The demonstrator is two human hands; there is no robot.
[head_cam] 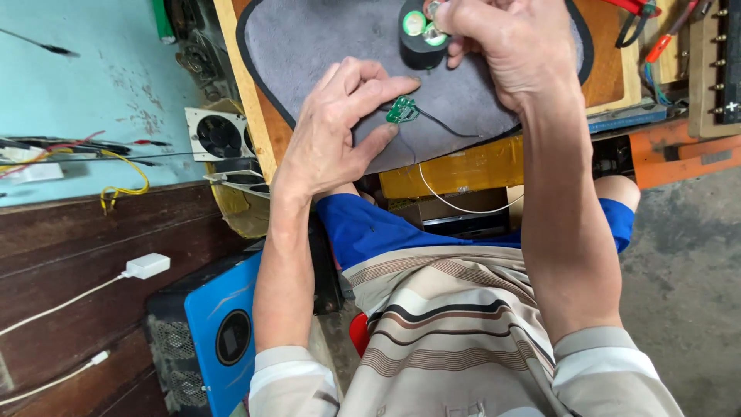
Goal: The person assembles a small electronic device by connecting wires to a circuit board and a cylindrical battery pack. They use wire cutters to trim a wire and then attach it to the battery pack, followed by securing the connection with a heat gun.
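A small green circuit board [401, 110] with a black wire [440, 125] is pinched between the left hand's [340, 127] thumb and forefinger, upper centre of the frame, over a grey mat [324, 46]. Above it, the right hand [502, 42] is closed on a black battery pack [421, 35] with green cell tops. The board is best kept level and steady, the wire slack, both close over the mat on the wooden surface [606, 69]

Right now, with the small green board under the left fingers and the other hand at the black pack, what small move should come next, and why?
Probably bring the small green circuit board up toward the black battery pack. The left hand pins the board flat on the grey mat, with its black wire trailing right, while the right hand already grips the pack's top, where green-ringed cell ends show. The two parts lie apart.
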